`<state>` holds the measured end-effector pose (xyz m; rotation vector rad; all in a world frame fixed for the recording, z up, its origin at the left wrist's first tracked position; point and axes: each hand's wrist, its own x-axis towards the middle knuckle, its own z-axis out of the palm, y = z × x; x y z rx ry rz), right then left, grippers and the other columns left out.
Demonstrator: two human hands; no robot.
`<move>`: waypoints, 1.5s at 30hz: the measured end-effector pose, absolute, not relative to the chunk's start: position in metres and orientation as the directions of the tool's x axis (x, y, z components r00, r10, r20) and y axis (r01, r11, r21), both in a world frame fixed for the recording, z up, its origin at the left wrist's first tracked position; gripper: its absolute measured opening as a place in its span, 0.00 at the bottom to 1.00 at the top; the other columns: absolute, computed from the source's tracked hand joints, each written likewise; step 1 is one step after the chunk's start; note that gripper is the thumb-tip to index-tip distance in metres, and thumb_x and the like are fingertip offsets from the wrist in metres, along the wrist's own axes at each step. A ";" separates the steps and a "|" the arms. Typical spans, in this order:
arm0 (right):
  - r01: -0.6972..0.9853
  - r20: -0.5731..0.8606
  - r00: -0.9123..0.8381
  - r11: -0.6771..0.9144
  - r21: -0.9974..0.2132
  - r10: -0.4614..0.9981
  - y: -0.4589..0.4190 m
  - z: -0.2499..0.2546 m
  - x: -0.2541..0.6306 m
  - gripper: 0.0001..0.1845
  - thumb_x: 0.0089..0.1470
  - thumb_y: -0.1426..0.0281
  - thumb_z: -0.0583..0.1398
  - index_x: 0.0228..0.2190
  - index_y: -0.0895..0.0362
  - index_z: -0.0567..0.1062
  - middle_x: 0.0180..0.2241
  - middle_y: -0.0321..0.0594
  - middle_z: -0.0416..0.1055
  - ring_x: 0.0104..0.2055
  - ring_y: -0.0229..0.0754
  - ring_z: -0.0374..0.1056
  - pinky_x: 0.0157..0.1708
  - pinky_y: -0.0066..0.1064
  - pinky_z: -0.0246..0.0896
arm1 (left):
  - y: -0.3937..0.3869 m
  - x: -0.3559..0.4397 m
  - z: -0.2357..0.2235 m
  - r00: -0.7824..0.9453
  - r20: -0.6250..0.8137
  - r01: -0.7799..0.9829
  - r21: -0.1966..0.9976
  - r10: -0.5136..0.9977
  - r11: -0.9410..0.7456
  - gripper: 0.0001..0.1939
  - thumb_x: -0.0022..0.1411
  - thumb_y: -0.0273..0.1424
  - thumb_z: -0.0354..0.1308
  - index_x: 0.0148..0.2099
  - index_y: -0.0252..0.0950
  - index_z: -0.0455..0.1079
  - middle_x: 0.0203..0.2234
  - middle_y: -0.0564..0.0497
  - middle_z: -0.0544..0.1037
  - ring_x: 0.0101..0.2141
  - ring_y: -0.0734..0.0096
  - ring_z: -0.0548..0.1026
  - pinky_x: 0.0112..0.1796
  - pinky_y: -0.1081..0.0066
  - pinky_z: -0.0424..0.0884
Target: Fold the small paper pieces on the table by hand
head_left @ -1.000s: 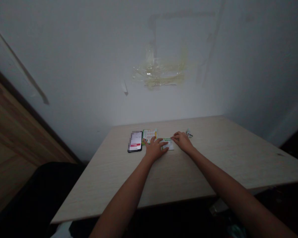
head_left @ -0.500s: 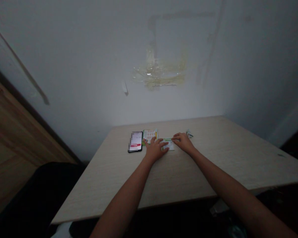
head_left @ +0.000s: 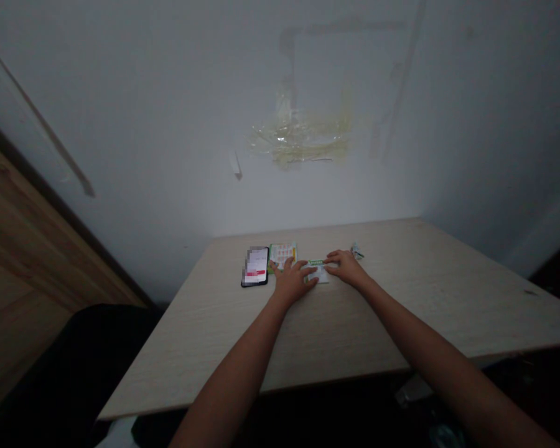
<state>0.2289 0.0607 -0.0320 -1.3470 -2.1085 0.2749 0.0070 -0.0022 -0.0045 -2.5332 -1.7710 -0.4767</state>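
Note:
My left hand [head_left: 293, 281] lies open with its fingers spread. It rests across the near edge of a printed leaflet [head_left: 284, 249] and the left part of a smaller flat white piece with a green strip [head_left: 323, 275], whose kind I cannot make out. At the right end of that piece is my right hand [head_left: 348, 269], its thumb and fingers a little apart, the fingertips touching or very near the edge. A phone [head_left: 256, 266] with a lit screen lies just left of the leaflet. Beyond my right hand sits a small crumpled scrap [head_left: 357, 251], partly hidden by the hand.
The pale wooden table [head_left: 205, 336] meets a grey wall [head_left: 177, 155] at its back edge. Clear, yellowed tape [head_left: 303, 140] clings to the wall. A dark shape [head_left: 98, 348] stands left of the table, beside wooden panelling [head_left: 23, 249].
My right thumb has parted from the fingers, which were pinched together at the edge of the small piece. My left hand has stayed in place.

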 end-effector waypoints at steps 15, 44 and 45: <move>0.711 0.317 -0.354 0.473 -0.520 0.880 0.056 -0.033 0.236 0.21 0.47 0.65 0.68 0.45 0.55 0.80 0.54 0.49 0.70 0.56 0.53 0.65 0.61 0.47 0.53 | -0.003 0.006 -0.005 0.318 0.265 0.918 0.152 0.910 -0.365 0.20 0.64 0.52 0.51 0.57 0.65 0.68 0.61 0.59 0.69 0.64 0.42 0.54 0.55 0.22 0.32; 0.608 0.314 -0.444 0.540 -0.582 0.839 0.055 -0.039 0.251 0.28 0.42 0.63 0.71 0.47 0.51 0.79 0.57 0.48 0.67 0.61 0.53 0.60 0.62 0.49 0.51 | -0.002 0.006 -0.006 0.323 0.267 0.914 0.161 0.908 -0.372 0.20 0.64 0.52 0.51 0.57 0.64 0.68 0.60 0.58 0.69 0.64 0.42 0.55 0.55 0.22 0.30; 0.587 0.330 -0.437 0.544 -0.600 0.837 0.055 -0.039 0.251 0.23 0.44 0.64 0.70 0.45 0.51 0.80 0.56 0.47 0.68 0.60 0.52 0.62 0.62 0.49 0.52 | -0.002 0.006 -0.006 0.325 0.270 0.913 0.161 0.907 -0.375 0.20 0.64 0.52 0.51 0.57 0.64 0.68 0.60 0.58 0.69 0.64 0.42 0.55 0.55 0.21 0.30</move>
